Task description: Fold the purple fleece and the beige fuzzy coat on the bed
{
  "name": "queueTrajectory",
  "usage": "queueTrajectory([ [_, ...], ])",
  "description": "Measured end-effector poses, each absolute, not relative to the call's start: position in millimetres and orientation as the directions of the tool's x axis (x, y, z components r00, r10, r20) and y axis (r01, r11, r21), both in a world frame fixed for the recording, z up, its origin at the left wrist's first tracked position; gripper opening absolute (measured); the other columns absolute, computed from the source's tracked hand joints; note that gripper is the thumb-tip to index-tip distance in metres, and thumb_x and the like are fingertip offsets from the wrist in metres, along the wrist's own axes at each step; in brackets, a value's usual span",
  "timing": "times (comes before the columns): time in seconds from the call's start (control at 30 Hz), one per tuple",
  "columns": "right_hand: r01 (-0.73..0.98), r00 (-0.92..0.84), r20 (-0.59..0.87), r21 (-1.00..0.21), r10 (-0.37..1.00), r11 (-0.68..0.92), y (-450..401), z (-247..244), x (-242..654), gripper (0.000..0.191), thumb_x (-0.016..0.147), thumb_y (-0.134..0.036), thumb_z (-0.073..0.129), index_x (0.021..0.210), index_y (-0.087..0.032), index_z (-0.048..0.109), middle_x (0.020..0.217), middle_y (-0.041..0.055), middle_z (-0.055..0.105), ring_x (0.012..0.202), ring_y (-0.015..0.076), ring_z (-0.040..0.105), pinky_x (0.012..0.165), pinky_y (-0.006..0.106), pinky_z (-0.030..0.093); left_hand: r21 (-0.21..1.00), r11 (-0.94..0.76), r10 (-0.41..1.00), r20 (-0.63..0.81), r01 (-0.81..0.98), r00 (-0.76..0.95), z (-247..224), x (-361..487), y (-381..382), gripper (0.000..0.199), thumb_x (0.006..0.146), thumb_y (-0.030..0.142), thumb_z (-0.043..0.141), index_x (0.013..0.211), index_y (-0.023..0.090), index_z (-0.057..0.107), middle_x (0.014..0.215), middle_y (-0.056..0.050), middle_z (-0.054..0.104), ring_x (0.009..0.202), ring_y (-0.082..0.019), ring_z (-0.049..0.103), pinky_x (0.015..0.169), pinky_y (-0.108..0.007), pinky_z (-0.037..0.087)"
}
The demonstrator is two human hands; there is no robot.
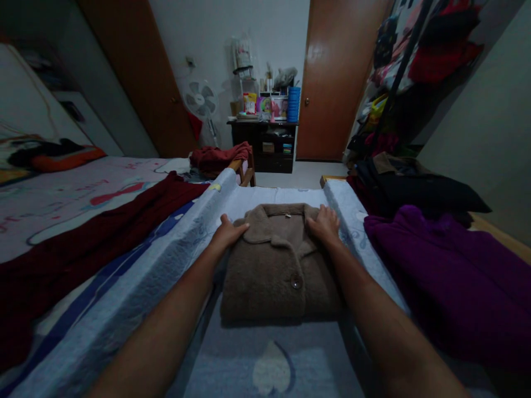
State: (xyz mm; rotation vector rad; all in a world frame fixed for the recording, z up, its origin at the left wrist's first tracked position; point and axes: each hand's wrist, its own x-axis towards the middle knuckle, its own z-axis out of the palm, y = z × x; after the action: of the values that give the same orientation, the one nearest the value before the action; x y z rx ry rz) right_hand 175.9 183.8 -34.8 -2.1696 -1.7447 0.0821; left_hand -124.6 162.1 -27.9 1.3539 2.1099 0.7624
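A folded brown fuzzy coat (pixel 265 276) lies on the pale blue patterned bedding (pixel 232 354), its collar at the far side and one round button on its front. At the coat's upper left corner is my left hand (pixel 229 229), thumb on top of the cloth by the collar and the other fingers partly hidden at the edge. My right hand (pixel 326 223) grips the upper right corner beside the collar, fingers bent over the fabric.
Purple clothing (pixel 456 276) and a dark folded pile (pixel 427 185) lie on the right. Dark red cloth (pixel 103 237) stretches over the left bed. Beyond stand a fan (pixel 201 99), a black cabinet (pixel 265 146) and a brown door (pixel 327 83).
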Motion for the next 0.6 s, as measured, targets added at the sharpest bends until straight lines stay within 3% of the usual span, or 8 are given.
queueTrajectory([
  [0.17,0.835,0.328,-0.095,-0.437,0.940,-0.336,177,-34,207,0.070,0.086,-0.048,0.053,0.139,-0.005,0.040,0.125,0.0247,0.060,0.116,0.0347,0.057,0.093,0.041,0.043,0.904,0.312,0.940,-0.249,0.292,-0.233,-33,-122,152,0.064,0.064,0.038,0.080,0.117,0.015,0.053,0.111,-0.016,0.069,0.096,-0.030,0.069,0.079,-0.039,0.056],
  [0.27,0.823,0.334,-0.069,-0.465,0.940,-0.327,174,-35,211,0.066,0.086,-0.046,0.055,0.139,-0.008,0.042,0.125,0.0212,0.061,0.114,0.0313,0.059,0.091,0.037,0.044,0.963,0.189,0.963,-0.143,0.192,-0.230,-32,-111,154,0.059,0.064,0.021,0.076,0.118,0.016,0.053,0.108,-0.010,0.071,0.095,-0.026,0.069,0.080,-0.036,0.057],
  [0.37,0.824,0.335,0.030,-0.494,0.942,-0.278,171,-37,212,0.064,0.087,-0.041,0.055,0.141,-0.011,0.039,0.126,0.0174,0.061,0.115,0.0290,0.059,0.092,0.034,0.044,0.994,0.026,0.980,-0.003,0.107,-0.201,-39,-110,158,0.060,0.068,0.017,0.070,0.124,0.017,0.051,0.112,-0.008,0.070,0.099,-0.022,0.068,0.086,-0.036,0.056],
  [0.47,0.826,0.334,0.094,-0.509,0.938,-0.243,166,-43,214,0.062,0.088,-0.038,0.052,0.142,-0.009,0.039,0.123,0.0174,0.062,0.112,0.0290,0.061,0.091,0.035,0.045,0.990,-0.018,0.982,0.043,0.142,-0.181,-56,-115,161,0.057,0.074,0.018,0.064,0.128,0.016,0.047,0.117,-0.009,0.068,0.105,-0.021,0.066,0.093,-0.036,0.053],
  [0.6,0.862,0.333,0.123,-0.442,0.935,-0.249,159,-48,211,0.057,0.090,-0.035,0.047,0.139,-0.007,0.041,0.115,0.0195,0.064,0.107,0.0300,0.062,0.090,0.038,0.045,0.902,0.076,0.982,0.006,0.425,-0.188,-65,-120,163,0.052,0.081,0.023,0.061,0.130,0.011,0.045,0.125,-0.015,0.063,0.113,-0.023,0.062,0.099,-0.037,0.047],
])
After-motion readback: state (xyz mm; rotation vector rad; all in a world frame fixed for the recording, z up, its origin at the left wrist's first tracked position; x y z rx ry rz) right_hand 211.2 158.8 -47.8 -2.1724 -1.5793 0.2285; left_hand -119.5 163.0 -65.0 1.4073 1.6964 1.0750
